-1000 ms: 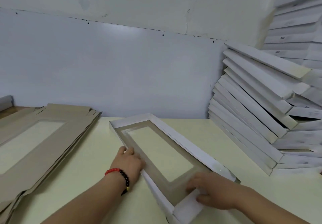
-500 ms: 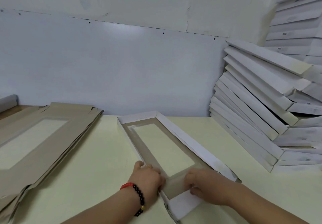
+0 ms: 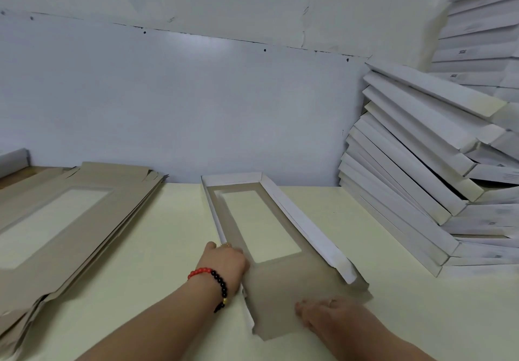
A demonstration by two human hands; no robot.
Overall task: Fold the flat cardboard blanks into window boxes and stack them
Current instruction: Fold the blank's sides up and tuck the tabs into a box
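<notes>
My half-folded brown cardboard window box [image 3: 269,237], white walls raised, near flap flat; left fingers [image 3: 224,248] curl on its edge, right fingers [image 3: 309,311] press flat.

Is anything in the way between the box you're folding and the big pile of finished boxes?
Nothing visible is. The half-folded box lies on the table under the left hand and right hand. Between it and the stack of finished boxes on the right there is only bare tabletop.
</notes>
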